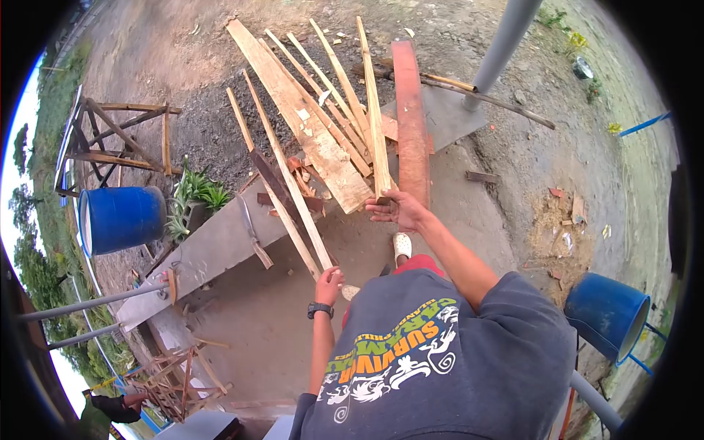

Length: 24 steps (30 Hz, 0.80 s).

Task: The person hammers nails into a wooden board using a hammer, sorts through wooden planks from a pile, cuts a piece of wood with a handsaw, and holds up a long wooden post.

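Note:
My left hand point(330, 284), with a dark watch on its wrist, is closed around the near end of a long, pale wooden strip point(284, 165). A second thin strip point(287, 231) runs beside it to the same hand; whether the fingers hold that one too, I cannot tell. My right hand point(400, 211) has the near end of another wooden strip point(372, 110) between its thumb and stretched fingers. Between the hands lies a wide, rough-edged board point(308, 125), with several narrow strips point(341, 84) fanned out beyond it. A reddish plank point(412, 125) lies just right of the right hand's strip.
A machete-like blade point(249, 220) lies on the concrete ledge point(202, 253). Blue barrels point(123, 218) point(609, 315) stand left and right. A grey post point(506, 48) rises at the upper right. Wooden frames point(121, 139) and a plant point(198, 192) are at the left.

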{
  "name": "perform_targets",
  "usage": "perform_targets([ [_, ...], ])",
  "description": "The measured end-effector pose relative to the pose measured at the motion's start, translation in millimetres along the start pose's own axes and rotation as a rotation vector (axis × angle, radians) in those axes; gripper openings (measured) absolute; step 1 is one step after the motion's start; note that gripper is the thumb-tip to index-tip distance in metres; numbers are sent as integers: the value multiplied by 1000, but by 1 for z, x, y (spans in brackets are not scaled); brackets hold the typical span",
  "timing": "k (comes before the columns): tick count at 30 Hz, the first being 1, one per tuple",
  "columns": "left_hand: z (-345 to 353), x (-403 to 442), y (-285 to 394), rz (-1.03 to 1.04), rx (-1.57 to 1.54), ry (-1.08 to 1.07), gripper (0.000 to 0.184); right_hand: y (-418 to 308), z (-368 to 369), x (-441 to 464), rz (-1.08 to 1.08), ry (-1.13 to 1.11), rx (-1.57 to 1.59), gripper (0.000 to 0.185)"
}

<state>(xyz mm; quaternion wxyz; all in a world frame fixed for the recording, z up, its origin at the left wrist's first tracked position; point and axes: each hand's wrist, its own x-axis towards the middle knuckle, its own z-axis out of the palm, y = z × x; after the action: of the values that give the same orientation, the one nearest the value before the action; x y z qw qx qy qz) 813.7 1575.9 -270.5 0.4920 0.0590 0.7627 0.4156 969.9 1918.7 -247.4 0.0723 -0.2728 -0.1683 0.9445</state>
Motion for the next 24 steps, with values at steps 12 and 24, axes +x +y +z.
perform_targets([
  [12, 96, 37, 170, 21, -419, -531, 49, 64, 12, -48, 156, -488, 341, 54],
  [24, 103, 27, 174, -52, 16, -402, 44, 41, -15, -80, 448, -430, -211, 65],
])
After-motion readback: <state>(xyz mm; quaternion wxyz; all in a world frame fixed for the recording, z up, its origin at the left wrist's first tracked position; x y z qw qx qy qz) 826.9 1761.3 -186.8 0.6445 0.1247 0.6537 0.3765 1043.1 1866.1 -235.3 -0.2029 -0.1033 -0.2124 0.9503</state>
